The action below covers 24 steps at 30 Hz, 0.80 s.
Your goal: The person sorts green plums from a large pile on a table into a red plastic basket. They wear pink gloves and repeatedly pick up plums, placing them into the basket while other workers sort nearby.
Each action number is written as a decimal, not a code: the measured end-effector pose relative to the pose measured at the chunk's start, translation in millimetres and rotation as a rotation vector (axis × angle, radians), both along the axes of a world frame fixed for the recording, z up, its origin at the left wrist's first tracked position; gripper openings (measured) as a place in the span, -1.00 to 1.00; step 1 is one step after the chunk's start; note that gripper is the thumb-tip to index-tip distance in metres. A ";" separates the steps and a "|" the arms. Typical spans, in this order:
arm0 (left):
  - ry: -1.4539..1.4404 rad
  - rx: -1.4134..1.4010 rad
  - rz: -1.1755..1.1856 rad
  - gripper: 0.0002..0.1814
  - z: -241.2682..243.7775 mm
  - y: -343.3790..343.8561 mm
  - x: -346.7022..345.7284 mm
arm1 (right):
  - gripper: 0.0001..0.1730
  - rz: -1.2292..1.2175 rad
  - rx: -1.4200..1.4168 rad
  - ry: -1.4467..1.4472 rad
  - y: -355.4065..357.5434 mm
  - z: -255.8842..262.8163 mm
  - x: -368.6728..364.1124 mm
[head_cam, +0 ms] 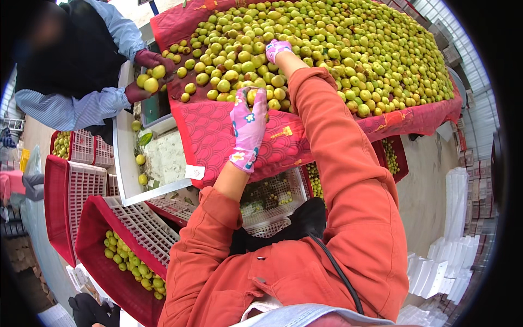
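Before me a heap of small green-yellow fruits (351, 45) covers a table spread with a red quilted cloth (229, 135). My left hand (250, 122), in a pink flowered glove, is at the near edge of the heap with its thumb and fingers around a yellowish fruit (252, 96). Farther out, my right hand (278, 49), in a like glove, reaches into the middle of the heap; its fingertips are hidden, so whether it grips a fruit does not show.
A co-worker's gloved hands (143, 77) hold several fruits at the left, over a white-edged tray (130, 175). Red-lined plastic crates (122, 265) with fruit stand at the lower left. Another crate (278, 196) is below the table. White foam boxes (433, 269) are stacked on the right.
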State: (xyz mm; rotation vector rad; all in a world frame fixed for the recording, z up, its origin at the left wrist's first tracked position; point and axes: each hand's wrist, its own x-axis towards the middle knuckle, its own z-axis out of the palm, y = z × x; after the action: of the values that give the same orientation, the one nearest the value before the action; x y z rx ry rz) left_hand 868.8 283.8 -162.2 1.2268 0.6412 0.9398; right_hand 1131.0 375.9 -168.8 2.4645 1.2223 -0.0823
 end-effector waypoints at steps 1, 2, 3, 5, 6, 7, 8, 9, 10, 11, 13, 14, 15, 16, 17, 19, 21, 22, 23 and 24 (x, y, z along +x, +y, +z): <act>-0.009 -0.025 -0.002 -0.73 -0.2 -0.6 1.3 | -0.46 0.021 0.024 0.025 -6.6 -1.8 2.0; 0.014 -0.048 -0.028 -0.63 1.9 1.2 -0.4 | -0.46 0.063 0.028 0.086 -14.1 2.1 3.8; 0.007 -0.023 -0.014 -0.62 2.9 0.6 0.0 | -0.46 0.105 0.032 0.148 -22.1 5.3 4.8; -0.015 -0.032 0.006 -0.59 -4.4 7.0 -1.4 | -0.45 0.160 0.158 0.207 -40.3 25.9 -20.0; -0.082 -0.059 -0.068 -0.59 -2.0 4.2 0.5 | -0.42 0.153 0.265 0.230 -52.6 30.1 -16.5; -0.134 -0.146 -0.148 -0.61 -0.1 -0.1 1.5 | -0.42 0.188 0.368 0.239 -73.8 33.6 -11.7; -0.182 -0.227 -0.206 -0.62 2.6 3.3 -0.4 | -0.42 0.247 0.473 0.254 -89.5 47.8 -25.5; -0.235 -0.262 -0.229 -0.65 2.3 6.5 -2.3 | -0.42 0.292 0.588 0.285 -103.6 61.0 -45.9; -0.285 -0.300 -0.263 -0.68 1.2 7.3 -1.6 | -0.42 0.326 0.701 0.322 -123.8 69.4 -67.5; -0.299 -0.296 -0.345 -0.65 4.0 5.0 -7.6 | -0.43 0.361 0.771 0.356 -140.8 79.0 -88.0; -0.420 -0.310 -0.492 -0.59 -3.7 14.6 -7.1 | -0.44 0.378 0.848 0.506 -163.9 80.5 -118.3; -0.447 -0.386 -0.608 -0.59 -5.7 19.9 -8.4 | -0.47 0.447 0.883 0.483 -172.9 81.7 -132.8; -0.493 -0.420 -0.687 -0.59 -2.9 19.8 -10.1 | -0.52 0.492 0.957 0.438 -180.8 74.8 -141.5; -0.538 -0.450 -0.758 -0.60 -1.4 18.0 -15.0 | -0.55 0.557 1.057 0.389 -184.8 65.9 -145.0; -0.535 -0.452 -0.736 -0.62 10.0 8.8 -23.4 | -0.57 0.547 0.965 0.355 -192.2 67.6 -152.6; -0.515 -0.511 -0.614 -0.66 20.7 -16.5 -36.2 | -0.55 0.534 0.823 0.222 -212.7 78.2 -177.5; -0.594 -0.611 -0.684 -0.74 16.6 -38.4 -29.0 | -0.51 0.623 0.791 0.025 -241.3 70.5 -166.5; -0.598 -0.732 -0.557 -0.80 21.8 -44.3 -42.1 | -0.49 0.685 0.766 0.175 -239.6 79.2 -177.4; -0.668 -0.763 -0.555 -0.77 10.5 -37.9 -45.1 | -0.50 0.709 0.736 0.259 -237.5 85.0 -187.2; -0.754 -0.649 -0.584 -0.80 1.2 -36.8 -42.3 | -0.50 0.712 0.695 0.325 -236.9 89.3 -185.7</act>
State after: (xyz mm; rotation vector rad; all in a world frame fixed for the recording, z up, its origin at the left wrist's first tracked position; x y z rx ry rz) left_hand 826.5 247.1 -161.1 0.3682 -0.0462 0.5525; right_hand 945.2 139.0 -79.4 2.3985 2.5526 0.1734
